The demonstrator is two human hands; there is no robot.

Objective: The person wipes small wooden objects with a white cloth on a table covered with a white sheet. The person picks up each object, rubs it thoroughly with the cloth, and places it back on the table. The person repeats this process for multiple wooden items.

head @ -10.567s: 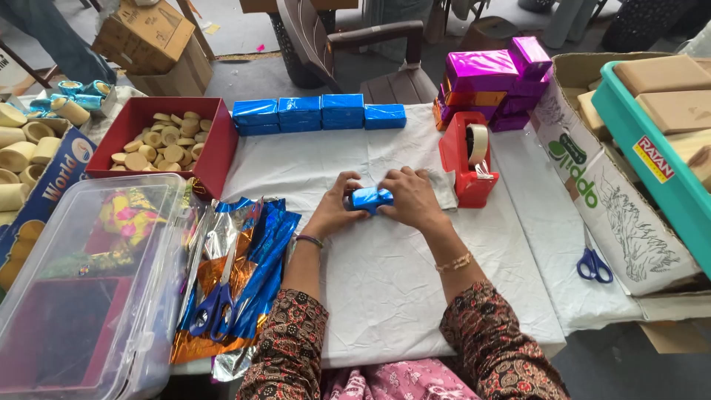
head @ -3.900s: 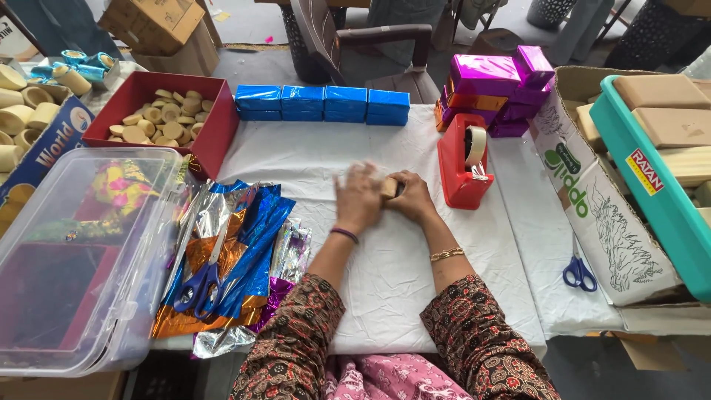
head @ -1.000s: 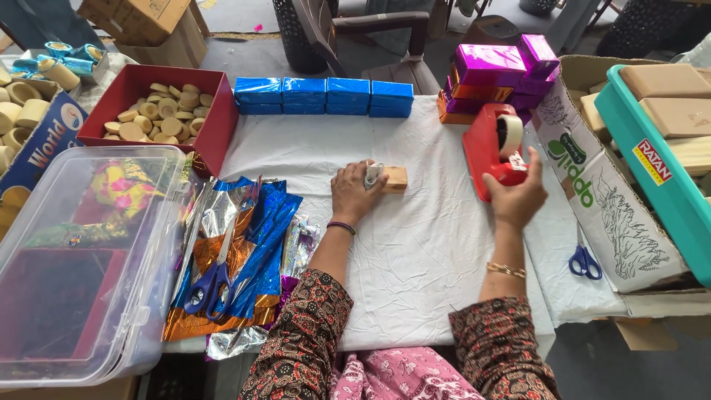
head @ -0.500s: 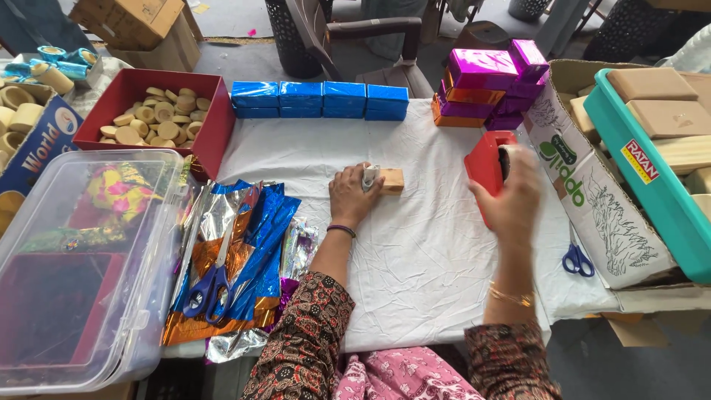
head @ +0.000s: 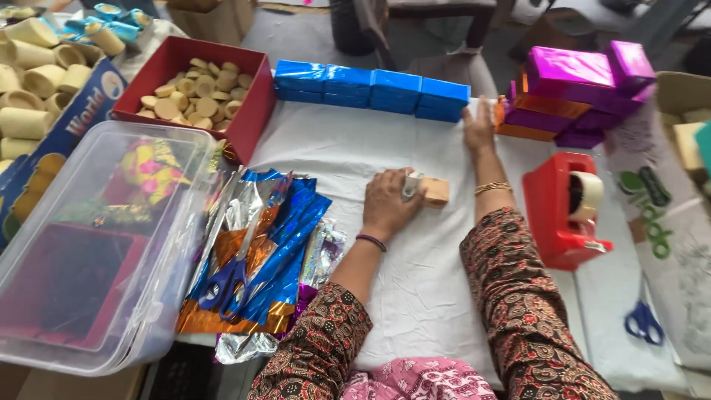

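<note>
My left hand (head: 391, 201) rests on the white cloth (head: 415, 296), fingers closed on a small tan block (head: 434, 191) partly wrapped in silver foil. My right hand (head: 479, 127) reaches to the far side of the table, fingers apart, touching the right end of a row of blue-wrapped boxes (head: 370, 87). A red tape dispenser (head: 566, 211) stands on the cloth to the right of my right forearm.
Purple and orange wrapped boxes (head: 578, 81) are stacked at the back right. A red tray of tan discs (head: 189, 92) is at the back left. Foil sheets with scissors (head: 255, 255) lie left, beside a clear plastic tub (head: 89, 252). Blue scissors (head: 643, 322) lie right.
My right hand has let go of the red tape dispenser, which now stands on the cloth, and has reached out to the blue boxes. My left hand has stayed on the block.
</note>
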